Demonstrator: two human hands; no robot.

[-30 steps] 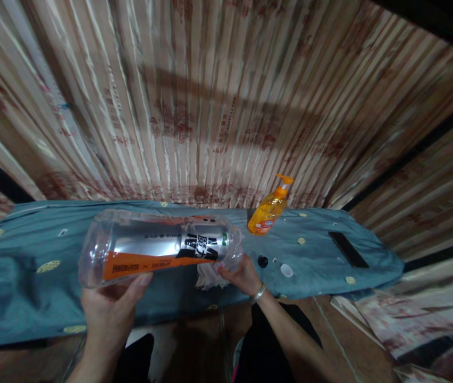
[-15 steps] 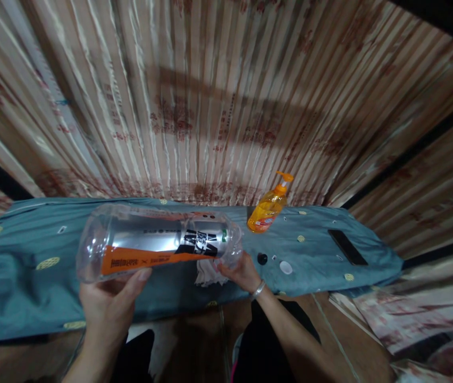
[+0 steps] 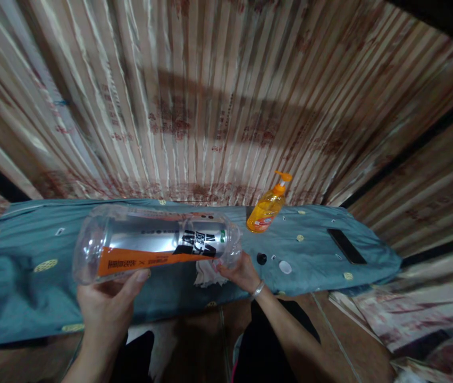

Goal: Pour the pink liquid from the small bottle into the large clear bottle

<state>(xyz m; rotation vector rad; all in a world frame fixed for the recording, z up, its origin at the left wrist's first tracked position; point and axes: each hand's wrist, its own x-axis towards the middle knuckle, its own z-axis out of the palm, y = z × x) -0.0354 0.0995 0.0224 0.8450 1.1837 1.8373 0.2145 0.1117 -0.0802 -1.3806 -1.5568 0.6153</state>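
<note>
A large clear plastic bottle (image 3: 162, 236) with a silver and orange label lies sideways in the air above the covered table. My left hand (image 3: 109, 303) grips it from below near its base, thumb along the near side. At the other end my right hand (image 3: 240, 272), with a silver band on the wrist, is closed at the neck; some of its fingers are hidden. Just below the neck shows a crumpled white cloth or tissue (image 3: 207, 275), close to my right fingers. Whether they touch it I cannot tell.
A pump bottle of orange liquid (image 3: 266, 211) stands behind my right hand. To the right lie a small black round piece (image 3: 262, 258), a white disc (image 3: 285, 266) and a dark phone-like slab (image 3: 346, 246) on the teal cloth (image 3: 170, 303). Behind hangs a patterned curtain (image 3: 210, 106).
The bottle's base has shifted very slightly left. Both hands keep their hold, and the other things lie as before.
</note>
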